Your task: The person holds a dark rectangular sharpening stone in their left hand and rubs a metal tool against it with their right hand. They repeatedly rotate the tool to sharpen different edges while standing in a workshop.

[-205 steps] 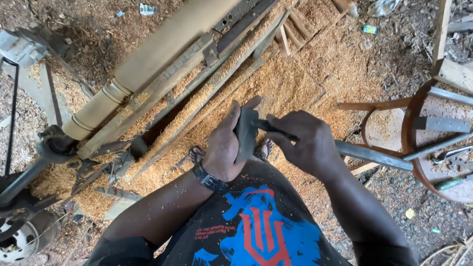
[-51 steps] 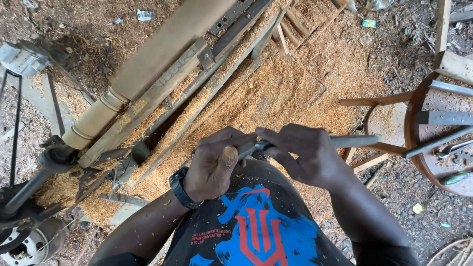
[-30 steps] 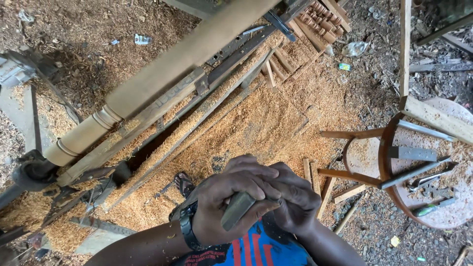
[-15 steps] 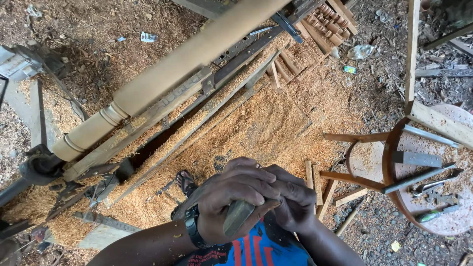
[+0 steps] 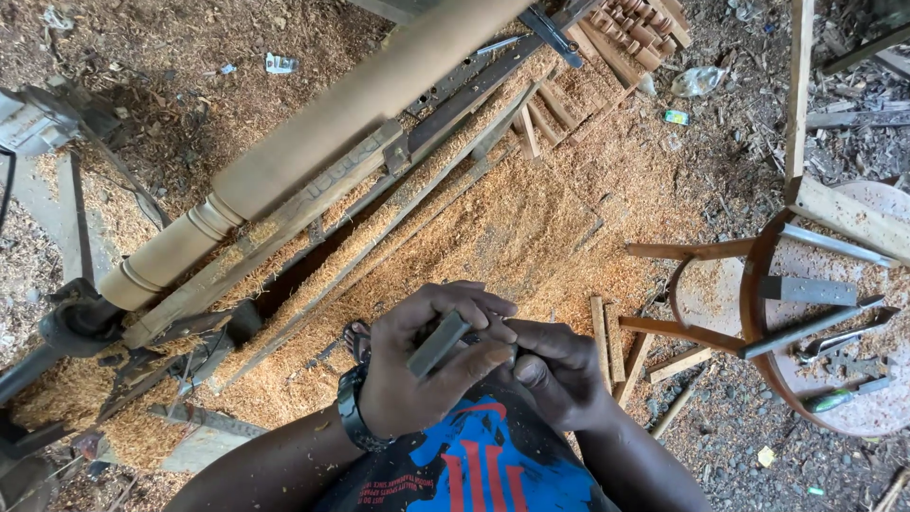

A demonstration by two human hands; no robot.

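Observation:
My left hand [image 5: 422,365] is closed around a flat grey stone-like bar [image 5: 438,343], held slanted in front of my chest. My right hand [image 5: 559,372] is pressed up against it from the right, fingers curled around something dark that is mostly hidden between the two hands. A black watch sits on my left wrist [image 5: 353,417]. Beyond my hands a long, round, partly turned wooden column [image 5: 313,142] lies mounted on a lathe bed [image 5: 284,275] that runs diagonally across the view.
Wood shavings [image 5: 531,228] cover the ground around the lathe. A round wooden stool [image 5: 825,322] at the right carries several long metal chisels [image 5: 806,289]. Stacked turned pieces [image 5: 635,28] lie at the top. A motor [image 5: 38,118] stands at the left.
My hands have drawn in toward my chest and closed together. The long metal tool that stuck out to the right earlier is hidden now. The view has shifted slightly.

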